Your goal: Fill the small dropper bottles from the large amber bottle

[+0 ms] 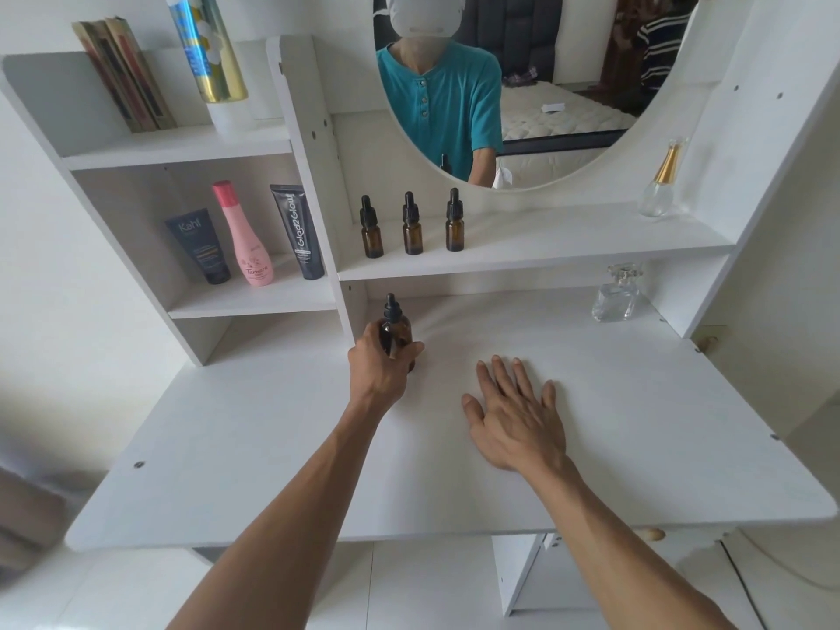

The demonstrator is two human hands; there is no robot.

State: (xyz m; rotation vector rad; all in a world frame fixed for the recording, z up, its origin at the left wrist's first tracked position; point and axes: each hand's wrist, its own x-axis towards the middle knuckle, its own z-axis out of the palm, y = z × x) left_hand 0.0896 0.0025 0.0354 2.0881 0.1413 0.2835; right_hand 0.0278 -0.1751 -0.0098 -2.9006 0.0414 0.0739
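Note:
The large amber bottle (396, 327) with a black dropper cap stands upright on the white desk top (272, 447), near the shelf divider. My left hand (382, 370) grips its body from the near side. My right hand (513, 416) lies flat on the desk, fingers spread, holding nothing. Three small amber dropper bottles stand in a row on the shelf under the mirror, all capped: the left one (371, 229), the middle one (412, 226) and the right one (454, 222).
A clear perfume bottle (617, 295) stands at the back right of the desk, and a gold-necked one (659, 184) on the shelf above. Tubes and a pink bottle (249, 236) fill the left cubby. The round mirror (500, 84) hangs behind.

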